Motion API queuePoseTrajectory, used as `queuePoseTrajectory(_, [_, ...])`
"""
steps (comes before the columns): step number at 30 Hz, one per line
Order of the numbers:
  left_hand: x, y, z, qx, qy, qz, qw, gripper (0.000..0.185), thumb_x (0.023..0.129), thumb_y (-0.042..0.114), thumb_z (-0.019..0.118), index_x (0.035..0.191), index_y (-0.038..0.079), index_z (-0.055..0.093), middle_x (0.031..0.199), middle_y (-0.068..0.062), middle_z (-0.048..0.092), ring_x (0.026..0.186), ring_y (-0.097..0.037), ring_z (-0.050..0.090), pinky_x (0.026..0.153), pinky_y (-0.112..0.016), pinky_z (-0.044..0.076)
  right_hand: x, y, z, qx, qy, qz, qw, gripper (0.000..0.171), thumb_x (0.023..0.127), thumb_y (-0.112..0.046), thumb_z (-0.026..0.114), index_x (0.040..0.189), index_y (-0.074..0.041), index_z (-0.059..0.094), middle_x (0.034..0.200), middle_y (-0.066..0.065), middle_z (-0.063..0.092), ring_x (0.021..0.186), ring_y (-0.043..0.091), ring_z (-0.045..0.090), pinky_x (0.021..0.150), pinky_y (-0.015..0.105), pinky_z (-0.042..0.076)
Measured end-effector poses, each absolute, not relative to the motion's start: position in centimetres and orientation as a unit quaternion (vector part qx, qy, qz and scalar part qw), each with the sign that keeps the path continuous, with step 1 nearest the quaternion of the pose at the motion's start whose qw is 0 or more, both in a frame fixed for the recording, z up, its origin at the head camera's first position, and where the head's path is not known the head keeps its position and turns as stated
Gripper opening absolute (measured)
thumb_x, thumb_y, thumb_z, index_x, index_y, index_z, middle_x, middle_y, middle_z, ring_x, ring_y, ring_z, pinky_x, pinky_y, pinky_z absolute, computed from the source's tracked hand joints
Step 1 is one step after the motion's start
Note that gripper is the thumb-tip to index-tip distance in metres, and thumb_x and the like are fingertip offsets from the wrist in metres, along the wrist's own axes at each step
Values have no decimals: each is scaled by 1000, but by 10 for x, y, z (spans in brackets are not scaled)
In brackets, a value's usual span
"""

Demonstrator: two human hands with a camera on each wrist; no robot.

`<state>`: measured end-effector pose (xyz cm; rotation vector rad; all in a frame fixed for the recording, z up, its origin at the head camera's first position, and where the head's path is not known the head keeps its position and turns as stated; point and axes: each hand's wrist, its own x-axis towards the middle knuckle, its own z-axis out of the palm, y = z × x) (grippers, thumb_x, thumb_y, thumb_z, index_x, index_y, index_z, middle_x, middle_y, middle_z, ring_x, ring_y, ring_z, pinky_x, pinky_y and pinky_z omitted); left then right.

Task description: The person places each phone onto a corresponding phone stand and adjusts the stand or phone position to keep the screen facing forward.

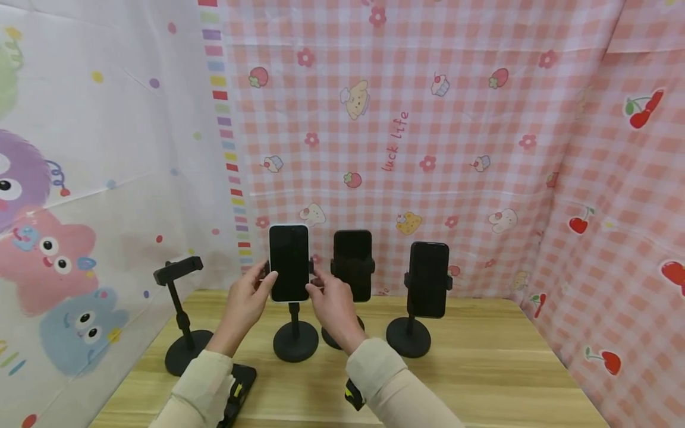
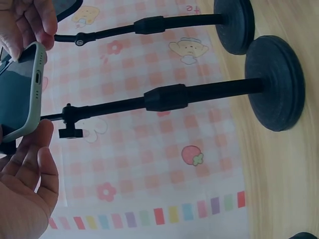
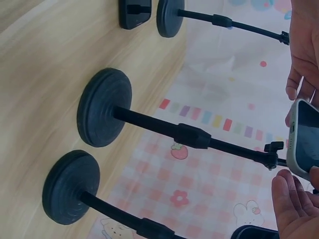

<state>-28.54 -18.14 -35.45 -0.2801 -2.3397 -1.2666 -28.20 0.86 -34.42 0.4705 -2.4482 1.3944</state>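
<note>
Wooden table carries four black phone stands; the second stand from left bears a white-cased phone, upright in its clamp. Left hand and right hand pinch the phone's lower side edges, fingers lightly curled.

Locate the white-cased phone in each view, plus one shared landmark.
Head: white-cased phone left of centre, upright on its stand, between both hands.
Left wrist: at the left edge, bottom edge with port showing.
Right wrist: at the right edge, only a corner in view.
Shared landmark: round base of its stand.
</note>
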Motion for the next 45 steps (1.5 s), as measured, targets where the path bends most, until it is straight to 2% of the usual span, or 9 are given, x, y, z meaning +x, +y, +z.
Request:
queuePoseTrajectory(4, [-283,-183,-360,-96,-853,-462,223,51,104,35,52,141,0,52,125,-21,63,109,-33,63,91,-50,51,-281,10,-351,170,-849,477,151,35,100,-16,62,133,-8,62,108,7,72,95,19,68,79,36,56])
queuePoseTrajectory(10, [-281,-183,-368,-97,-856,-453,228,36,104,35,52,116,3,63,96,-15,67,85,-26,58,76,-42,50,-280,12,-357,166,-850,479,145,32,100,-17,62,130,-8,65,103,5,73,87,14,68,77,34,55])
queuePoseTrajectory(12, [-279,-184,-370,-101,-857,-452,226,34,104,34,52,117,4,63,97,-14,68,85,-25,60,77,-42,51,-280,12,-359,160,-850,484,135,33,100,-18,62,131,-8,64,104,4,73,88,13,67,79,34,56])
queuePoseTrajectory(17, [-276,-184,-374,-102,-856,-462,209,41,105,32,51,130,0,60,108,-15,71,95,-27,68,89,-50,51,-279,16,-364,163,-849,486,129,33,99,-17,62,131,-7,64,104,4,72,91,16,67,82,38,56])
queuePoseTrajectory(21, [-273,-185,-378,-95,-859,-466,190,44,105,33,50,132,-1,59,104,-14,72,97,-28,68,93,-52,49,-276,19,-370,161,-852,481,129,32,98,-16,64,129,-8,66,104,4,73,94,19,68,83,41,55])
queuePoseTrajectory(30, [-271,-187,-389,-93,-862,-461,188,35,104,33,52,117,4,65,96,-8,73,93,-22,68,90,-48,51,-267,36,-390,143,-857,483,108,31,98,-22,65,125,-6,68,104,4,71,95,19,66,86,40,54])
queuePoseTrajectory(36, [-267,-186,-394,-88,-861,-466,185,31,105,32,52,111,5,66,94,-5,72,92,-20,67,90,-47,51,-256,57,-406,136,-865,474,96,31,97,-22,66,121,-4,69,104,6,71,95,21,66,81,40,55])
queuePoseTrajectory(41, [-266,-187,-398,-90,-861,-464,187,30,105,30,52,115,5,65,94,-4,72,90,-19,67,90,-47,52,-247,80,-422,137,-873,461,82,32,95,-22,68,120,-1,69,99,5,71,90,21,66,76,38,55])
queuePoseTrajectory(45, [-267,-189,-404,-98,-864,-455,191,33,104,27,54,124,2,63,95,-4,72,91,-19,68,89,-46,52,-240,98,-436,125,-880,455,51,36,96,-24,67,123,1,66,103,8,70,91,23,67,75,39,56])
